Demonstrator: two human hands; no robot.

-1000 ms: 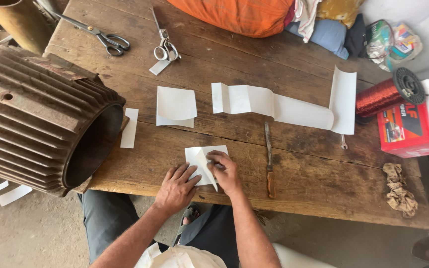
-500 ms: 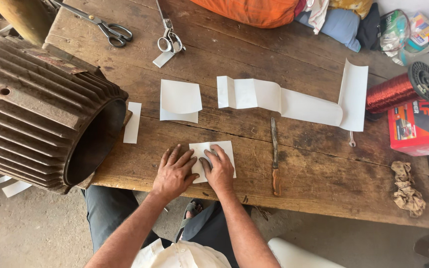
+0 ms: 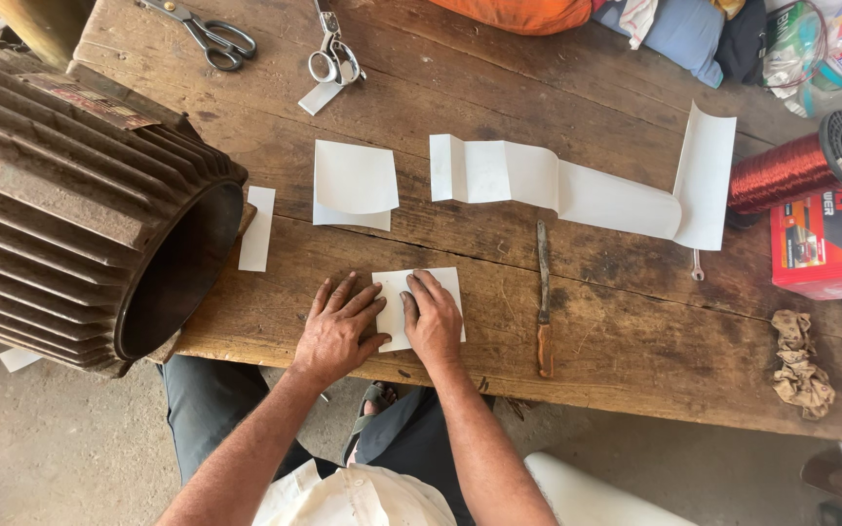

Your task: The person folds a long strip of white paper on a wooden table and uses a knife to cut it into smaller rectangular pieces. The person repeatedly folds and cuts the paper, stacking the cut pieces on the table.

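1. Both hands press flat on a small white folded paper sheet (image 3: pixel 421 304) near the front edge of the worn wooden table (image 3: pixel 635 341).
2. Left hand (image 3: pixel 336 331) covers its left edge; right hand (image 3: pixel 433 321) lies across its middle.
3. Just to the right lies a wooden-handled knife (image 3: pixel 543 310).
4. A rusty ribbed metal motor housing (image 3: pixel 70 195) sits at the left.
5. A long white paper strip (image 3: pixel 577 190) stretches beyond, beside a spool of copper wire (image 3: pixel 796 168).
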